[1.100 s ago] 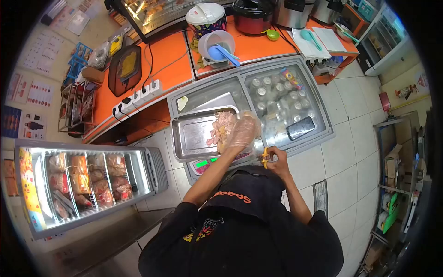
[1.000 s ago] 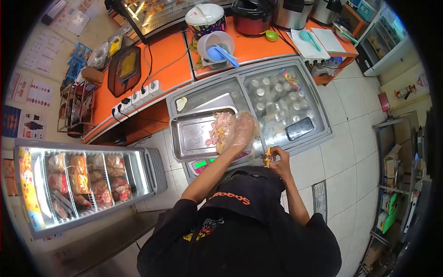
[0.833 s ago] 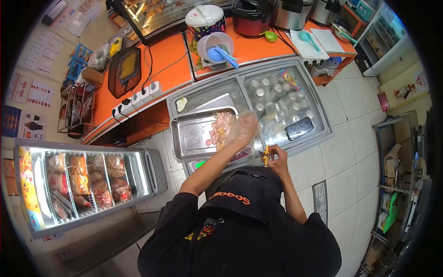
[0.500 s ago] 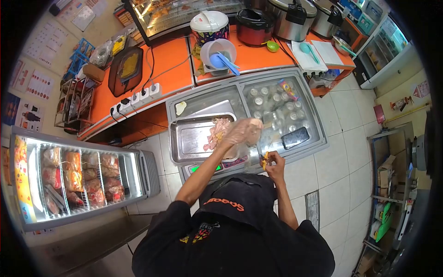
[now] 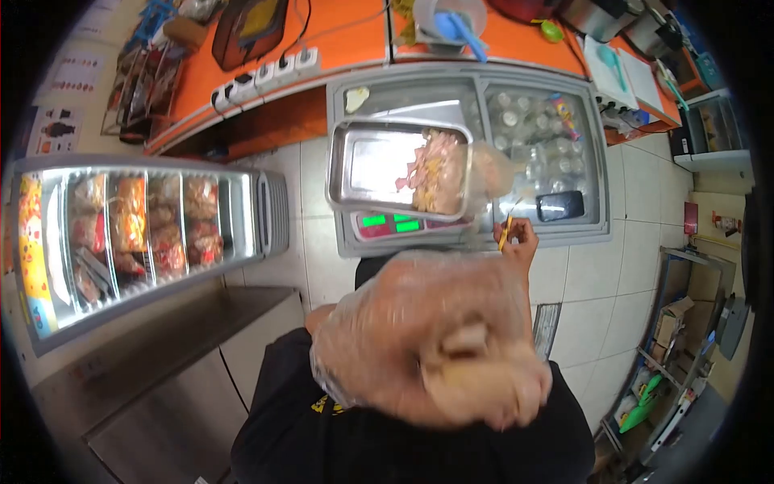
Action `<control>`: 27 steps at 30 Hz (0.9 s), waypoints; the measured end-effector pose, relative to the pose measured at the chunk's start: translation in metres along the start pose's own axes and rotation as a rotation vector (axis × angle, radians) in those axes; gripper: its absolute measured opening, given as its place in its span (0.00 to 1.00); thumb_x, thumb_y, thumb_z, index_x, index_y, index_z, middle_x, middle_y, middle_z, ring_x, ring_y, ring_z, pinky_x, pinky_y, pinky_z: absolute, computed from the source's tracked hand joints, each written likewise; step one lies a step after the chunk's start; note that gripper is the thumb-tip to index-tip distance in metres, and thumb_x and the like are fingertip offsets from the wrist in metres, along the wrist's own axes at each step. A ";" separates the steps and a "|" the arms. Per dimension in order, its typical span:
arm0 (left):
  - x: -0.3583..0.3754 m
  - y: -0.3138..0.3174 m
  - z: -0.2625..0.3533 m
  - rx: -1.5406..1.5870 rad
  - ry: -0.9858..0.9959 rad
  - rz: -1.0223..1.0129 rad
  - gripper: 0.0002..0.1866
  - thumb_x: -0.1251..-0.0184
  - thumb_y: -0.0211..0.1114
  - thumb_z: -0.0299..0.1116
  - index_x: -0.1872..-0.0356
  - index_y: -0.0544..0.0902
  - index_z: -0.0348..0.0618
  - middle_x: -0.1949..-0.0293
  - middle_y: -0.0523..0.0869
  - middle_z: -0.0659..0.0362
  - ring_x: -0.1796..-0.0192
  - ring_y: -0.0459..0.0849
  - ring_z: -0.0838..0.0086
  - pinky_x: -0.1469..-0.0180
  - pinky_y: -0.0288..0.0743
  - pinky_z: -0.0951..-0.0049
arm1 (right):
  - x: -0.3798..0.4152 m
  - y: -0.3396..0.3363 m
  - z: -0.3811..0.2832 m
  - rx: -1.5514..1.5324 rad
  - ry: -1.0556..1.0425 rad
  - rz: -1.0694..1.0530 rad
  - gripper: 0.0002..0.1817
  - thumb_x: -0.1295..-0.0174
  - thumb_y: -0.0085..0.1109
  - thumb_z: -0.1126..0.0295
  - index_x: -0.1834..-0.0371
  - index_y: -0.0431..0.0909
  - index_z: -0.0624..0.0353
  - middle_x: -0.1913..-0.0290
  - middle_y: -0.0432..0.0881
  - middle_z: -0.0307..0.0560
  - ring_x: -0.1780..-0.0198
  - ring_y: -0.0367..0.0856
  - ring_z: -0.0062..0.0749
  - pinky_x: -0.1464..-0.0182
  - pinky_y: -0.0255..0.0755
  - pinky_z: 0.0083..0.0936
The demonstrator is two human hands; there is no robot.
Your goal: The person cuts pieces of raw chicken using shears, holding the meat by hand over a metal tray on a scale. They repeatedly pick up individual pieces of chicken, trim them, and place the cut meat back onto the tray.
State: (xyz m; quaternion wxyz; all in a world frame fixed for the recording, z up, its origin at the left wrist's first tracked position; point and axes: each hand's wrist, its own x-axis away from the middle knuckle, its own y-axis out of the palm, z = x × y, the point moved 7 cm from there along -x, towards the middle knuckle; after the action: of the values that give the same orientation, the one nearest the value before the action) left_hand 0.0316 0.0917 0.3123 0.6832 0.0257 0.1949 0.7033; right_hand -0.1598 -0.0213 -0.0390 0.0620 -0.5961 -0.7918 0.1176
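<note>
My left hand [image 5: 403, 331], in a clear plastic glove, is raised close to the camera. Its fingers are closed on a pale piece of raw meat [image 5: 476, 379], which is blurred and partly covered by the hand. Lower down and to the right, my right hand [image 5: 522, 237] grips yellow-handled scissors [image 5: 505, 232]; their blades are hard to make out. Beyond my hands, a metal tray [image 5: 343, 161] holds cut strips of raw meat [image 5: 435, 165] in its right half. A clear plastic bag [image 5: 490, 171] lies against the tray's right side.
Under the tray's front edge is a scale [image 5: 375, 230] with lit green displays, on a glass-topped freezer [image 5: 605, 194] containing drink cans. A black phone [image 5: 560, 206] lies on the glass. A lit display fridge [image 5: 262, 202] stands left, an orange counter [image 5: 339, 40] behind.
My left hand has come up from beside the tray towards the camera with the meat. The view has tilted downward. My right hand still holds the scissors.
</note>
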 end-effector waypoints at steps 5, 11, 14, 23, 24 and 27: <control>0.017 0.003 0.027 -0.020 0.274 0.148 0.12 0.53 0.74 0.29 0.74 0.77 0.38 0.78 0.78 0.58 0.76 0.79 0.70 0.78 0.69 0.75 | 0.009 0.023 -0.014 0.048 -0.015 -0.124 0.13 0.52 0.70 0.76 0.73 0.71 0.60 0.80 0.74 0.32 0.79 0.66 0.09 0.77 0.59 0.11; 0.023 -0.006 0.031 -0.031 0.282 0.097 0.11 0.52 0.73 0.29 0.73 0.78 0.38 0.76 0.78 0.57 0.73 0.80 0.69 0.75 0.70 0.73 | -0.001 0.030 -0.025 0.141 -0.077 -0.171 0.13 0.52 0.70 0.77 0.72 0.71 0.60 0.81 0.74 0.33 0.79 0.66 0.10 0.78 0.58 0.12; 0.023 -0.010 0.031 -0.034 0.280 0.092 0.11 0.52 0.72 0.30 0.72 0.78 0.38 0.75 0.78 0.56 0.72 0.80 0.68 0.74 0.70 0.72 | -0.005 0.030 -0.032 0.137 -0.105 -0.153 0.13 0.52 0.70 0.77 0.72 0.71 0.60 0.81 0.74 0.32 0.79 0.66 0.10 0.79 0.57 0.12; 0.022 -0.013 0.034 -0.027 0.270 0.060 0.11 0.50 0.71 0.31 0.69 0.78 0.38 0.72 0.78 0.55 0.68 0.80 0.66 0.71 0.71 0.70 | -0.009 0.036 -0.032 0.131 -0.074 -0.219 0.13 0.49 0.71 0.75 0.72 0.71 0.59 0.80 0.73 0.31 0.78 0.65 0.09 0.79 0.56 0.11; 0.021 -0.014 0.033 -0.033 0.266 0.057 0.11 0.50 0.71 0.31 0.69 0.78 0.38 0.72 0.78 0.55 0.68 0.80 0.66 0.70 0.71 0.69 | -0.009 0.037 -0.032 0.123 -0.076 -0.219 0.13 0.49 0.71 0.75 0.72 0.71 0.59 0.80 0.73 0.31 0.78 0.65 0.09 0.79 0.56 0.11; 0.020 -0.016 0.032 -0.036 0.263 0.055 0.11 0.49 0.70 0.32 0.68 0.78 0.38 0.71 0.78 0.54 0.66 0.80 0.65 0.69 0.71 0.69 | -0.010 0.040 -0.032 0.112 -0.077 -0.226 0.13 0.50 0.71 0.74 0.72 0.71 0.59 0.80 0.73 0.31 0.78 0.65 0.09 0.79 0.57 0.11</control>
State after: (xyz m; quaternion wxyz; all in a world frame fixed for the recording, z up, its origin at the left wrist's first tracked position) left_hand 0.0555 0.1188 0.3327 0.6326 -0.0740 0.2694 0.7223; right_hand -0.1118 -0.0172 -0.0181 0.0774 -0.4940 -0.8478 0.1767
